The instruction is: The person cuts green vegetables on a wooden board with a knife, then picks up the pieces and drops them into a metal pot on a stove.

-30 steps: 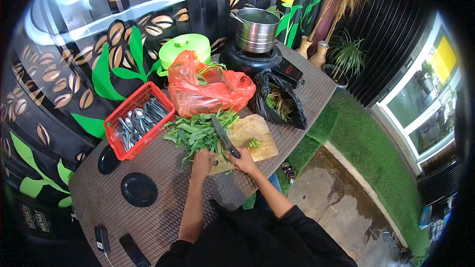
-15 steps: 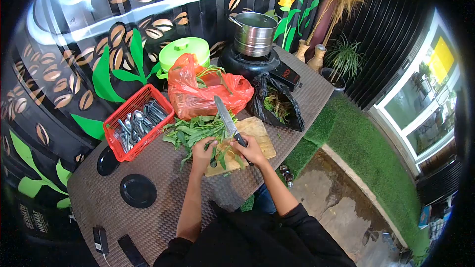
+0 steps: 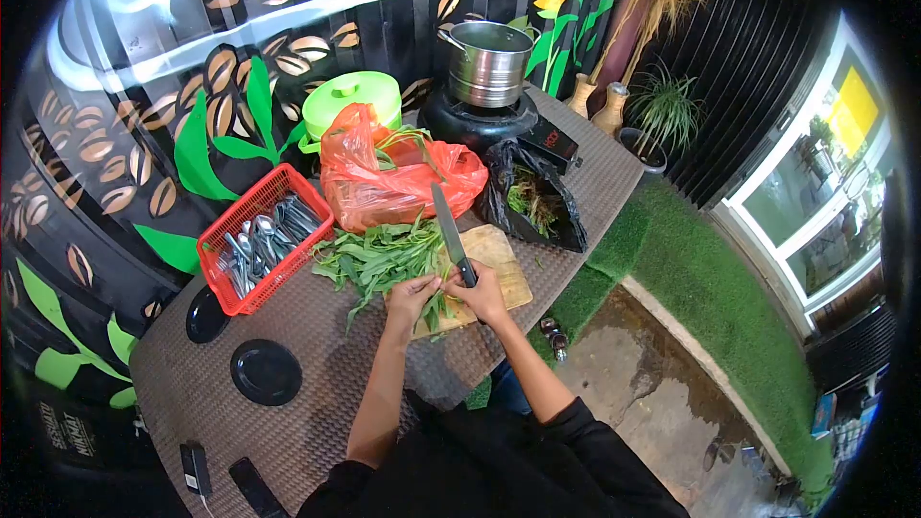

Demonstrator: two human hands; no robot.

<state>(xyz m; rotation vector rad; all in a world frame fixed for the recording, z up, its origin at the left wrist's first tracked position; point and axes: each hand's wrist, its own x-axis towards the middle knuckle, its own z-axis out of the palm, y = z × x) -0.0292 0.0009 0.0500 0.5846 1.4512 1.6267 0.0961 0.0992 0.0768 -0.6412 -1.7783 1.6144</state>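
Steel black-handled knife [image 3: 453, 235] tilts outward over the rectangular wooden board [image 3: 504, 269], right hand [image 3: 483, 295] gripping it, likely sparing some fingers; left hand [image 3: 413, 297] pinches leafy green sprig [image 3: 435, 312] above the board.

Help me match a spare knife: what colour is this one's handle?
Black: the knife handle in the right hand, seen best in the head view.

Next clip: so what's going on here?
A person's right hand grips a knife, blade pointing away from the body, with the left hand close beside it over the board. Leafy greens lie heaped at the board's left. Behind, a pot sits on the stove.
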